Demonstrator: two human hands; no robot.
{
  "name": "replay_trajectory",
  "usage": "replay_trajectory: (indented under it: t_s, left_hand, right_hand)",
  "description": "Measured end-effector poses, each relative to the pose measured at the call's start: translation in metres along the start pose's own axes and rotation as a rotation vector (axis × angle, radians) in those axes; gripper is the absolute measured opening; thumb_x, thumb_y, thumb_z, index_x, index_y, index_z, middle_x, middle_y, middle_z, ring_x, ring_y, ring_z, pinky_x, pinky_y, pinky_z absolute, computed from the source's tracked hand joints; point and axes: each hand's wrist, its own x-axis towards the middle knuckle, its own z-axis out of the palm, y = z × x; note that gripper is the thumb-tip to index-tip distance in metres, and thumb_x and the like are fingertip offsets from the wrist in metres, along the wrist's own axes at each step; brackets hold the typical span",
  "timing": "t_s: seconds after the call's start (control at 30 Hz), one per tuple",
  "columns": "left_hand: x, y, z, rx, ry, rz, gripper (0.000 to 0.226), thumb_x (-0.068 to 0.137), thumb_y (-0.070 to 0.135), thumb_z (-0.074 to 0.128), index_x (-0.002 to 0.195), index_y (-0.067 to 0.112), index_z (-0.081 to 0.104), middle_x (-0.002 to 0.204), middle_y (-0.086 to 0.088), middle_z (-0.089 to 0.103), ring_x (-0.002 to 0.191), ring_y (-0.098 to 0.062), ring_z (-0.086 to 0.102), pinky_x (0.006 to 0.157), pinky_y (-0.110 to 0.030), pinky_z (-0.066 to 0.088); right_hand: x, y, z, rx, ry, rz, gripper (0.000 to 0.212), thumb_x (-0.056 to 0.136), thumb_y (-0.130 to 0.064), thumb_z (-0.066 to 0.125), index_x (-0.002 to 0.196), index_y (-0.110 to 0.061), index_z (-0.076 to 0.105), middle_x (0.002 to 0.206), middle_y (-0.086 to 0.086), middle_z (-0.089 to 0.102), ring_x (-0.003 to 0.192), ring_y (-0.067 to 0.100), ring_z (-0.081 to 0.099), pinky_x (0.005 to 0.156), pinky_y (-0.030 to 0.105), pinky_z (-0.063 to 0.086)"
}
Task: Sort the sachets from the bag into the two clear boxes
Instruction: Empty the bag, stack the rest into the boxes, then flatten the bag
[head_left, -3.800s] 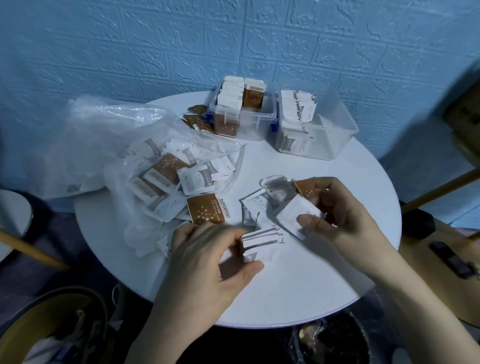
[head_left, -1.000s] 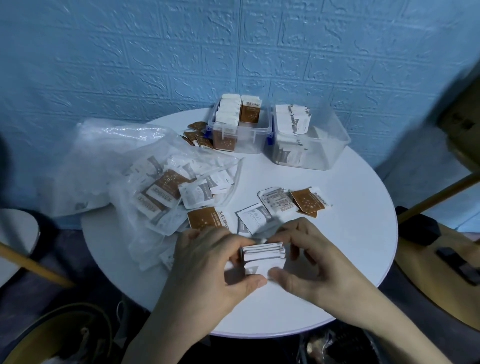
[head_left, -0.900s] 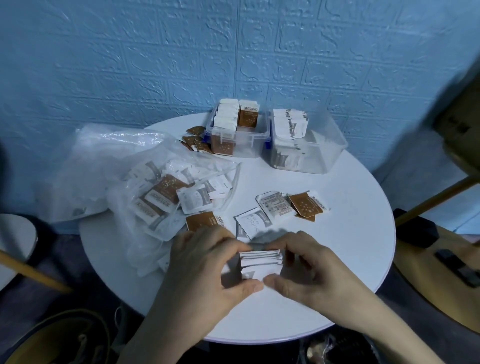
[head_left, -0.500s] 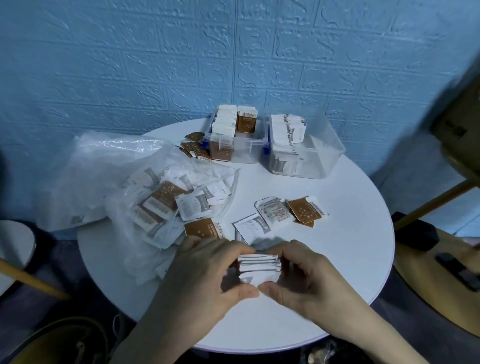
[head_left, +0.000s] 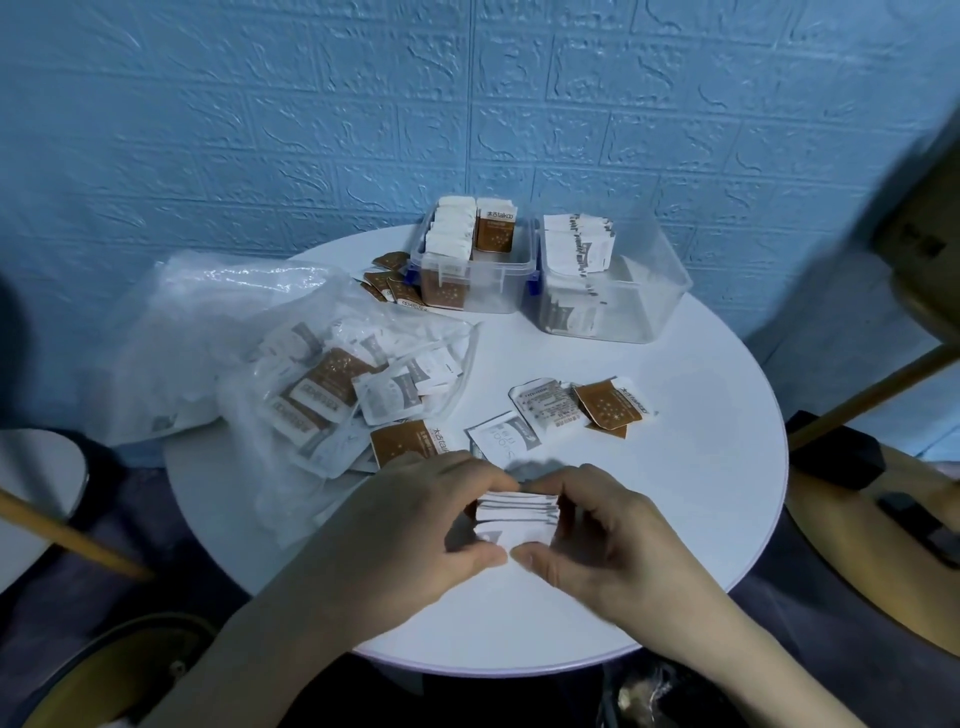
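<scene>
The left hand and right hand meet at the near middle of the white round table; together they grip a stack of white sachets, fingers curled over its far side, thumbs pressed to its near edge, their tips almost touching; the stack stands on edge just above the tabletop. Just beyond the hands lie loose sachets: a brown one by the left knuckles, a white one beside it, then a printed white one and a brown one overlapping further right. To the left the clear bag sprawls open over the table's edge, white and brown sachets mixed inside. At the far edge stand the two boxes side by side, nearly touching; the left box holds upright brown and white-backed sachets packed close; the right box holds white ones at its left end only. A few brown sachets lie on the table left of the left box.
</scene>
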Motion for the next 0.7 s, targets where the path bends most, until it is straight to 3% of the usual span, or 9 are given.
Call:
replay_trajectory:
  t_s: [0.1,0.17,0.3,0.5,0.6,0.7]
  left_hand:
    - [0.008,0.0,-0.002,-0.095,0.067,0.013,0.038,0.07,0.051,0.065,0.104,0.034,0.061,0.093,0.017,0.066,0.081,0.003,0.058,0.067,-0.003,0.039]
    - [0.018,0.002,-0.006,-0.17,0.112,0.033,0.038,0.07,0.046,0.07,0.105,0.035,0.059,0.093,0.018,0.065,0.082,0.008,0.056,0.07,0.001,0.037]
    - [0.049,0.011,-0.014,-0.21,0.124,0.07,0.05,0.072,0.023,0.081,0.118,0.031,0.062,0.102,0.018,0.065,0.092,0.009,0.054,0.072,0.001,0.036]
    - [0.102,0.018,-0.02,-0.215,0.153,0.163,0.05,0.072,0.029,0.071,0.121,0.027,0.064,0.097,0.029,0.052,0.089,0.014,0.05,0.078,0.0,0.035]
    - [0.128,0.016,-0.024,-0.257,0.146,0.207,0.049,0.076,0.031,0.069,0.124,0.027,0.063,0.1,0.026,0.054,0.093,0.011,0.052,0.08,-0.004,0.038]
    - [0.152,0.012,-0.026,-0.319,0.106,0.218,0.046,0.08,0.025,0.071,0.125,0.028,0.062,0.104,0.016,0.06,0.091,0.001,0.057,0.078,-0.012,0.047]
  right_hand:
    - [0.001,-0.002,-0.004,0.11,0.058,-0.008,0.025,0.078,-0.034,0.074,0.099,-0.027,0.062,0.08,-0.001,0.057,0.07,0.014,0.051,0.064,0.03,0.043]
    - [0.005,-0.004,-0.012,0.143,0.125,-0.019,0.025,0.078,-0.032,0.074,0.097,-0.021,0.062,0.081,0.001,0.057,0.069,0.015,0.049,0.064,0.029,0.041]
    - [0.022,-0.004,-0.031,0.2,0.145,-0.083,0.022,0.082,-0.025,0.071,0.101,-0.026,0.061,0.091,-0.002,0.063,0.082,0.019,0.056,0.069,0.033,0.045]
    - [0.048,0.007,-0.064,0.317,0.242,-0.102,0.022,0.08,-0.02,0.07,0.098,-0.03,0.062,0.091,0.008,0.066,0.081,0.036,0.056,0.069,0.047,0.044]
    - [0.063,0.015,-0.08,0.314,0.278,-0.106,0.022,0.079,-0.02,0.07,0.099,-0.026,0.063,0.094,0.008,0.067,0.086,0.027,0.061,0.068,0.044,0.046]
    - [0.078,0.023,-0.096,0.266,0.305,-0.111,0.023,0.078,-0.02,0.071,0.099,-0.02,0.062,0.092,0.002,0.067,0.085,0.017,0.061,0.067,0.032,0.045]
